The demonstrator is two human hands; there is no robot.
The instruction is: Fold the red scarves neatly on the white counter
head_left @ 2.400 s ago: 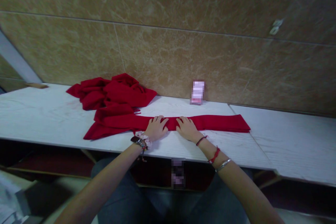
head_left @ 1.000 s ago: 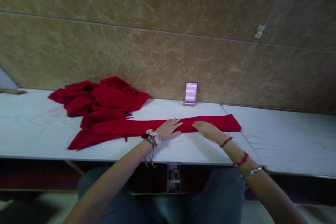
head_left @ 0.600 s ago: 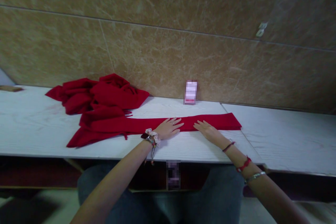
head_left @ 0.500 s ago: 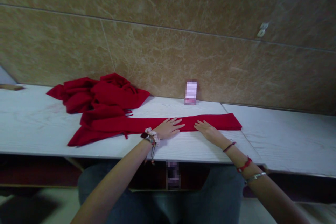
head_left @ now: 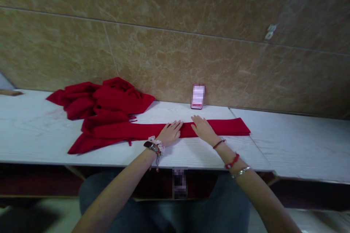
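Note:
A red scarf-like cloth (head_left: 226,126) lies folded into a long, narrow strip on the white table. Its left part is looser, with a few fringe strands showing. My left hand (head_left: 170,133) rests flat on the middle of the strip, fingers stretched out. Just to its right, my right hand (head_left: 202,129) lies across the strip, palm down, with its fingertips at the far edge. Neither hand grips the cloth. A crumpled heap of the same red fabric (head_left: 120,96) sits behind the strip at the left; whether the two are joined I cannot tell.
A phone (head_left: 197,96), its screen blurred, leans against the brown marbled wall (head_left: 175,58). The white tabletop (head_left: 295,142) has a seam right of the strip. A small wooden piece (head_left: 11,92) lies at the far left. Below the front edge are my legs (head_left: 104,196).
My right hand has slid left along the strip, closer to my left hand, and its fingers reach farther toward the wall. My left hand has shifted slightly left.

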